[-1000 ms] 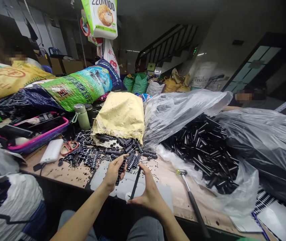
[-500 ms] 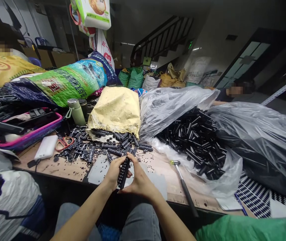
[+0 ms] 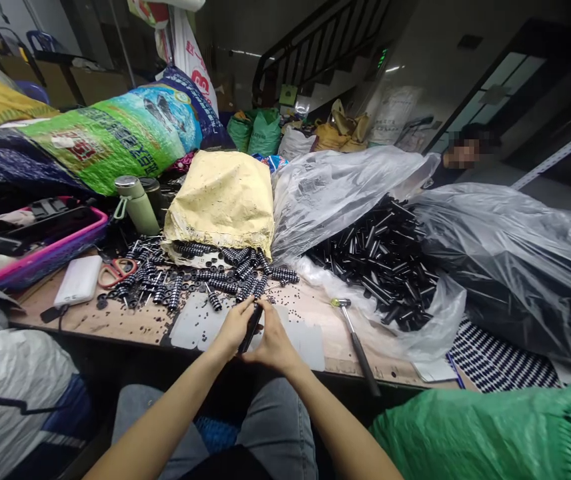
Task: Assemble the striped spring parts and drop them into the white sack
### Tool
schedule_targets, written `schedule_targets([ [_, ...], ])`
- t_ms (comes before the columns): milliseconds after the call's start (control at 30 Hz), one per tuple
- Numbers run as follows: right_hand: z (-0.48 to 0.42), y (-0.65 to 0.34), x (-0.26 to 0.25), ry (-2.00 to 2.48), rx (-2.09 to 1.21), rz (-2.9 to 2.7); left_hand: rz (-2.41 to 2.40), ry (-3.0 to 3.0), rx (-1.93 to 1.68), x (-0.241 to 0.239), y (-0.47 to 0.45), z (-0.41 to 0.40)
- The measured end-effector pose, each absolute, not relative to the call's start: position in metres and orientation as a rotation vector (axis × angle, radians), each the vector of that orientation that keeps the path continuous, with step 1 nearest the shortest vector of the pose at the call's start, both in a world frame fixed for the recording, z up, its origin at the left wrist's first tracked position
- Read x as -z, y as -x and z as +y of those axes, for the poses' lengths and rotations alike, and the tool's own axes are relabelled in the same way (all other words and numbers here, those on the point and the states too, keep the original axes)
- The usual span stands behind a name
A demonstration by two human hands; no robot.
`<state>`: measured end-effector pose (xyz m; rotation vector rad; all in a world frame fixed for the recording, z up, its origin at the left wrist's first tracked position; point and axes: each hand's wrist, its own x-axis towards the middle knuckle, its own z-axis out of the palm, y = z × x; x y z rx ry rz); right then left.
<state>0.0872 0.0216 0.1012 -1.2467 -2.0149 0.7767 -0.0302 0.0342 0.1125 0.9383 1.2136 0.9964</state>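
Both hands hold a short black tube (image 3: 250,329) upright at a slant over the table's front edge. My left hand (image 3: 233,327) is closed around its left side. My right hand (image 3: 275,339) grips it from the right, thumb low and fingers near the top. The visible face of the tube is plain dark; the fingers hide much of it. Just behind the hands lie several black-and-white dotted rollers (image 3: 223,285) and small black caps. Beneath the hands a grey sheet (image 3: 190,327) covers part of the table, with tiny dark bits scattered about.
A hammer (image 3: 358,347) lies to the right, before a heap of black tubes (image 3: 380,260) in clear plastic. A yellow sack (image 3: 223,200) stands behind the rollers. Scissors (image 3: 117,272), a white power bank (image 3: 78,280), a pink-rimmed basket (image 3: 55,260) and a green bottle (image 3: 138,207) are left. A person (image 3: 458,157) is at the back right.
The view has shifted, so the table appears higher and farther left. The tube has turned in my hands: its dotted face showed before, and a plain dark side faces me now.
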Motion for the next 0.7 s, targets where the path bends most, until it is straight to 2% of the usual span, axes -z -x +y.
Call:
schedule_targets([
  [100, 0.018, -0.091, -0.072, 1.349, -0.617, -1.987, 1.385, -1.538, -0.980, -0.081, 0.019, 0.025],
  [233, 0.012, -0.121, -0.056, 1.441, -0.517, -2.056, 1.439, -2.076, -0.755, -0.043, 0.012, 0.020],
  [300, 0.008, -0.156, -0.059, 1.731, -0.353, -1.992, 1.393, -2.252, -0.682, -0.031, 0.018, 0.022],
  [400, -0.001, -0.220, -0.070, 2.384, 0.071, -1.625, 1.323, -2.430, -0.707, -0.021, 0.032, 0.027],
  [433, -0.004, -0.238, -0.073, 2.461, 0.107, -1.579, 1.316, -2.462, -0.726, -0.019, 0.036, 0.028],
  [600, -0.012, -0.259, -0.082, 2.501, 0.002, -1.641, 1.337, -2.558, -0.754, -0.017, 0.040, 0.026],
  [700, -0.020, -0.225, -0.088, 2.286, -0.349, -1.748, 1.382, -2.636, -0.671, -0.021, 0.038, 0.022],
])
